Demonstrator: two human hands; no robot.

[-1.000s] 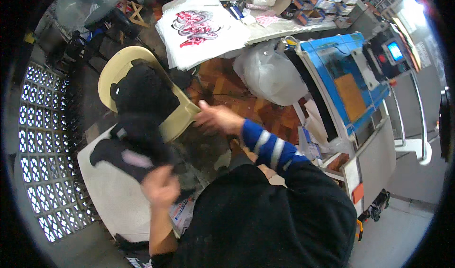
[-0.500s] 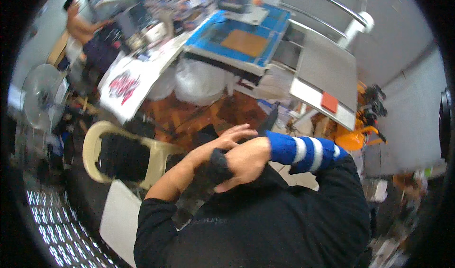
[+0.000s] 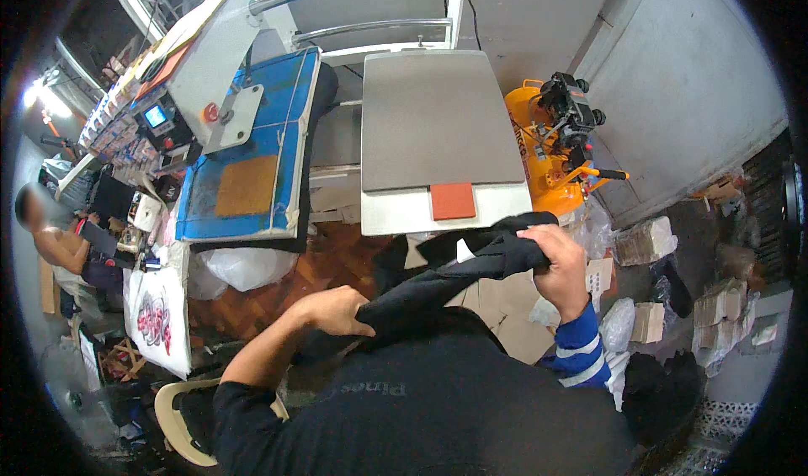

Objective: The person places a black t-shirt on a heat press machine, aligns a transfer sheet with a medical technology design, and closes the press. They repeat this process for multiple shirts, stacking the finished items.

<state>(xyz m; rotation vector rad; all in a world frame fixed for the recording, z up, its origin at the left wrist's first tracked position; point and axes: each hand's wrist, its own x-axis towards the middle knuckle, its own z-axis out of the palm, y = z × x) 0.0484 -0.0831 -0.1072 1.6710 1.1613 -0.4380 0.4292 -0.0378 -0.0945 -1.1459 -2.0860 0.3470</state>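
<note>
A black cloth garment [image 3: 446, 284] is stretched in a bunched strip between my hands, slanting up to the right. A small white tag [image 3: 464, 251] shows along its upper edge. My left hand [image 3: 332, 310] is closed on the lower left end. The right hand [image 3: 555, 261], with a blue and white sleeve at its wrist, grips the upper right end. Just beyond the cloth stands a press table with a grey pad [image 3: 438, 122] on a white board [image 3: 497, 218]. An orange-red square block [image 3: 452, 201] lies at the board's near edge.
Left of the pad is a blue press bed [image 3: 198, 198] with a brown square [image 3: 247, 186] under a grey press head. An orange compressor [image 3: 555, 191] stands at right. A printed white cloth [image 3: 154, 320], a chair [image 3: 172, 413] and another person [image 3: 63, 244] are at left.
My hands were close together, one over the other; now they are apart with the garment stretched between them. The view has turned right, bringing the grey pad in front of me.
</note>
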